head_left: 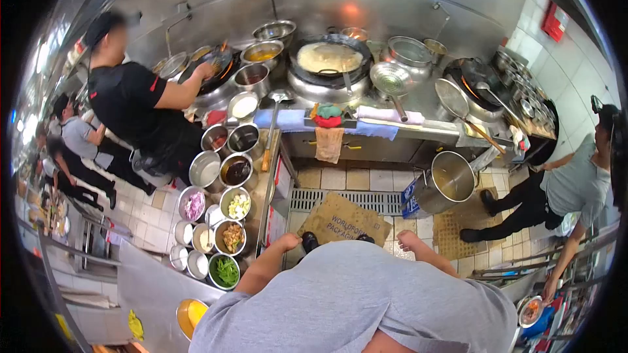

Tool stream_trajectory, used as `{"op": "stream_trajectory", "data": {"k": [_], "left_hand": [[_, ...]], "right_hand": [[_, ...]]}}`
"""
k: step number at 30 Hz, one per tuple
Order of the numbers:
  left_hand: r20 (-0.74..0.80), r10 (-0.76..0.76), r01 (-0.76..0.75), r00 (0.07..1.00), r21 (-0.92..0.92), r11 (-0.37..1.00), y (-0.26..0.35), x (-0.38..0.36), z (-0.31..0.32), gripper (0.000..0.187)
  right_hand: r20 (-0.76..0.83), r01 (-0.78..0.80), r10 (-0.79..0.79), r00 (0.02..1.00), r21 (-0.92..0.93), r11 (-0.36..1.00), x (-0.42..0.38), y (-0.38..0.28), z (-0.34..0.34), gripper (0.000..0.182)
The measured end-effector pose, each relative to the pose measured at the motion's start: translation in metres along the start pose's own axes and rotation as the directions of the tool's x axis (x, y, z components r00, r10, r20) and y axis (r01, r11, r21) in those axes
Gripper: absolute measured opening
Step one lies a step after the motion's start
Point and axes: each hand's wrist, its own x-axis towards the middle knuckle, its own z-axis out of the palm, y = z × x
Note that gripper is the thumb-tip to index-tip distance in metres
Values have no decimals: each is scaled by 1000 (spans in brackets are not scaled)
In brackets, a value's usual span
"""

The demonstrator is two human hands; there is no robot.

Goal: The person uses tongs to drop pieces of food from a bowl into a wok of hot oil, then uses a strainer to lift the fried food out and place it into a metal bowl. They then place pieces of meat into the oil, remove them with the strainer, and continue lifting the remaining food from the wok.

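The left hand [286,242] and the right hand [409,242] were hanging well apart, near the flattened cardboard [340,223] on the floor; I cannot tell whether their fingers were open. Ahead, the wok [366,67] contained pale liquid [329,57], beside a perforated ladle [391,80].

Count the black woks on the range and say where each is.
3: left wok, by the person in black; middle wok, holding pale, frothy liquid; right wok, with a ladle in it. Others may be hidden.

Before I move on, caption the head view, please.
Left hand and right hand apart, facing a wok of pale, frothy liquid.
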Motion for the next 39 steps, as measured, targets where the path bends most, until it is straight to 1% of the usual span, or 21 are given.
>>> {"op": "stream_trajectory", "data": {"k": [4, 5, 6, 7, 8, 9, 12, 16, 17, 18, 19, 20, 21, 22, 24, 25, 28, 32, 34, 36, 39], "left_hand": [[66, -58, 65, 996, -112, 992, -1, -15, 4, 30], [152, 33, -54, 988, 140, 989, -10, -21, 15, 29], [263, 94, -190, 960, 370, 909, -20, -31, 29, 30], [385, 121, -335, 915, 556, 761, -24, -39, 37, 31], [431, -51, -241, 901, 595, 767, -23, -48, 46, 32], [455, -106, -232, 884, 623, 747, -24, -56, 48, 32], [466, 15, -318, 884, 579, 751, -38, -79, 49, 33], [359, 115, -208, 926, 233, 950, -60, -66, 54, 33], [275, 129, -126, 953, -30, 992, -74, -48, 62, 32], [-83, 80, -96, 993, -208, 973, -98, -24, 74, 23], [-84, 95, -110, 992, -203, 973, -99, -18, 66, 23], [-136, -77, -27, 988, -637, 771, -98, -15, 57, 20], [-95, -252, 8, 963, -926, 378, -97, -11, 51, 17], [-96, -243, 3, 965, -925, 381, -99, -6, 46, 17], [-31, -306, 264, 952, -425, 866, -100, 9, 31, 15], [-47, -297, 250, 954, -427, 869, -89, 10, 23, 15], [-138, -183, 139, 973, -277, 951, -58, 12, 22, 19], [-304, 3, -66, 953, -199, 978, -45, 26, 53, 19], [-173, 128, -116, 977, 80, 990, -52, 33, 75, 21], [-55, 31, -30, 998, 23, 999, -29, 7, 66, 23], [112, -94, 103, 989, -79, 992, -45, -7, 78, 26]], "right_hand": [[-40, -15, 9, 999, -156, 988, -5, -5, -2, 22], [-40, -10, 4, 999, -163, 987, -2, 2, 3, 22], [49, 154, -167, 985, -686, 711, -2, 17, 13, 22], [136, 200, -331, 934, -965, 168, -5, 30, 23, 22], [218, 261, -355, 909, -962, 77, -6, 49, 31, 24], [205, 278, -312, 928, -937, 211, -7, 67, 39, 26], [92, 197, -212, 973, -809, 554, -27, 94, 57, 31], [82, 215, -243, 967, -777, 592, -30, 84, 55, 40], [65, 213, -254, 965, -761, 613, -27, 76, 52, 42], [41, 208, -264, 964, -737, 643, -23, 63, 47, 44], [-24, 158, -231, 973, -661, 733, -19, 48, 43, 47], [-121, 93, -163, 979, -447, 890, -10, 26, 36, 48], [-195, 35, -74, 978, -198, 980, -6, 11, 31, 49], [-179, 76, -98, 979, -127, 989, -1, -5, 27, 46], [-92, 130, -141, 986, -113, 985, 12, -33, 18, 38], [-98, 147, -158, 983, -114, 983, 21, -43, 17, 38], [-101, 264, -359, 928, -501, 824, 33, -57, 25, 28], [-93, 331, -499, 862, -641, 692, 32, -50, 51, 29], [64, 482, -614, 787, -684, 547, 9, -40, 63, 38], [34, 343, -476, 879, -738, 582, 6, -22, 77, 50], [50, 358, -435, 899, -657, 663, -21, -4, 79, 52]]}}
